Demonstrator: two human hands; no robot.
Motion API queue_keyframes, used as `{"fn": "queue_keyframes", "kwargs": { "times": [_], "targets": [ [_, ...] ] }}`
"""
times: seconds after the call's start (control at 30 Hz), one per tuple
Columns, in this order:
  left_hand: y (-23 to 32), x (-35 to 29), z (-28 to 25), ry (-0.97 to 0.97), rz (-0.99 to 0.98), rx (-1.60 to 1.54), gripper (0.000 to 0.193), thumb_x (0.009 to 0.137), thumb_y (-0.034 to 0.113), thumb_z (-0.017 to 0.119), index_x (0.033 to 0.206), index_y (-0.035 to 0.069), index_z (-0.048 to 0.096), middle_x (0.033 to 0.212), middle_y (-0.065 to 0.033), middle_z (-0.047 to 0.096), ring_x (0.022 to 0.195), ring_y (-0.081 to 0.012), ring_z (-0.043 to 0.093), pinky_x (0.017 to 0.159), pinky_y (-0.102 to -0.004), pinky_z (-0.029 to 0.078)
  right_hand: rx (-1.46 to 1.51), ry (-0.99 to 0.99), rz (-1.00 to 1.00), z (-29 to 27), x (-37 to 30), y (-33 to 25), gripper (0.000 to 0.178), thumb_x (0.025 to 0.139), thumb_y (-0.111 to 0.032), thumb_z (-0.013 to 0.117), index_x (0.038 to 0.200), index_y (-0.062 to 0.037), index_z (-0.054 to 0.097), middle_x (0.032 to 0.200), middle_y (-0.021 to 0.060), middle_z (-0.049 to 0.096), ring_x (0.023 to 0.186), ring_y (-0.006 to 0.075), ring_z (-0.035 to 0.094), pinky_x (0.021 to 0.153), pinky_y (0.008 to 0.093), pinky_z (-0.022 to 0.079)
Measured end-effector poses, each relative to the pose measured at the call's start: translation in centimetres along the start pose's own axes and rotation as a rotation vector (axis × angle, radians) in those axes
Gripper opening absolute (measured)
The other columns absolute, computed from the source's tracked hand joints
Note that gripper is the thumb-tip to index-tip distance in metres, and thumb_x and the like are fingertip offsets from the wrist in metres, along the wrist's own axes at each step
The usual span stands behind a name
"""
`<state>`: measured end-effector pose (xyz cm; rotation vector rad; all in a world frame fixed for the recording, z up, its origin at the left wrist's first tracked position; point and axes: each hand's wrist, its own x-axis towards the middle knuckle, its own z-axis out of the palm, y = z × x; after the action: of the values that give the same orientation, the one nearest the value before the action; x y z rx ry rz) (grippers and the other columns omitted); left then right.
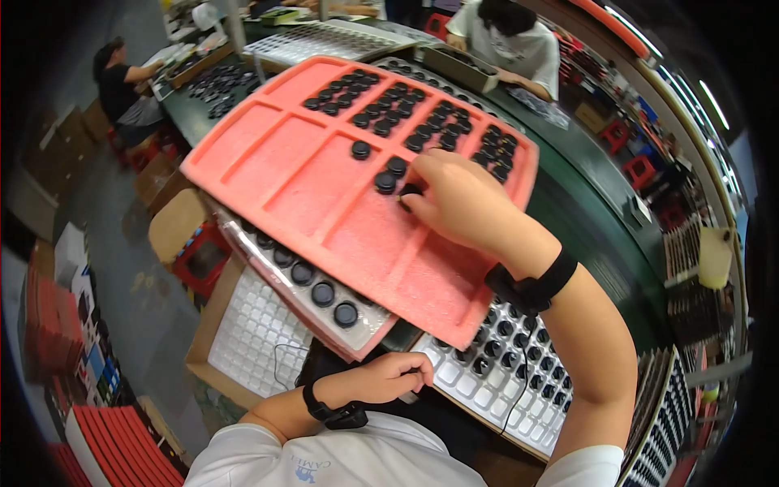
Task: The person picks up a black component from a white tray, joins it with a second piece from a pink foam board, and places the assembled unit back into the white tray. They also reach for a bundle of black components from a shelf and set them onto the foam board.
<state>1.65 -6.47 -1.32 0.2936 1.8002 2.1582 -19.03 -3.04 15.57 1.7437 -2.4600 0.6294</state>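
A pink foam tray [276,211] with shallow rectangular compartments lies in front of me. Groups of small round black caps [388,114] fill its far compartments. My right hand [462,195] reaches over the tray, its fingertips closed on one black cap [411,193]. Two more caps [385,183] sit beside those fingers, and a single cap [360,150] lies slightly farther left. Close to my body, below the tray's near edge, my left hand [396,377] is loosely curled, with nothing visible in it.
Beneath the pink tray is a clear blister tray [357,323] of black caps. A white blister tray [462,381], partly filled, is at near right; another white tray [251,333] sits in a carton at left. Co-workers [519,49] work along the green table [584,187].
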Motion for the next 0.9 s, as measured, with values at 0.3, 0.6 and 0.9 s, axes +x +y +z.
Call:
{"fn": "queue_keyframes", "kwargs": {
  "times": [0.3,0.6,0.9],
  "targets": [
    [1.1,1.5,1.9,0.065,0.023,0.111,0.014,0.086,0.014,0.058,0.091,0.000,0.059,0.077,-0.0042,0.058,0.066,-0.0089,0.052,0.057,-0.0219,0.041,0.377,0.048,0.088,-2.8,-13.9,-3.6,0.023,0.073,-0.018,0.064,0.088,-0.0029,0.057,0.081,0.0146,0.057,0.080,0.0346,0.056,0.070,0.0421,0.046],
    [0.1,5.4,6.1,-0.055,-0.028,-0.413,0.053,0.078,0.034,0.071,0.110,-0.003,0.051,0.084,-0.0048,0.058,0.066,-0.0071,0.052,0.052,-0.0190,0.038,0.200,0.333,0.264,1.6,-29.1,-5.7,0.030,0.069,-0.015,0.069,0.093,-0.0050,0.052,0.088,0.0097,0.050,0.084,0.0283,0.052,0.072,0.0381,0.042],
    [-0.5,7.0,8.1,-0.068,-0.128,-0.330,0.055,0.078,0.032,0.072,0.111,-0.004,0.048,0.088,-0.0056,0.058,0.068,-0.0076,0.052,0.053,-0.0182,0.038,0.151,0.450,0.373,3.9,-32.8,-5.2,0.031,0.071,-0.016,0.069,0.096,-0.0059,0.053,0.089,0.0072,0.050,0.083,0.0244,0.051,0.071,0.0346,0.041]
  ]
}}
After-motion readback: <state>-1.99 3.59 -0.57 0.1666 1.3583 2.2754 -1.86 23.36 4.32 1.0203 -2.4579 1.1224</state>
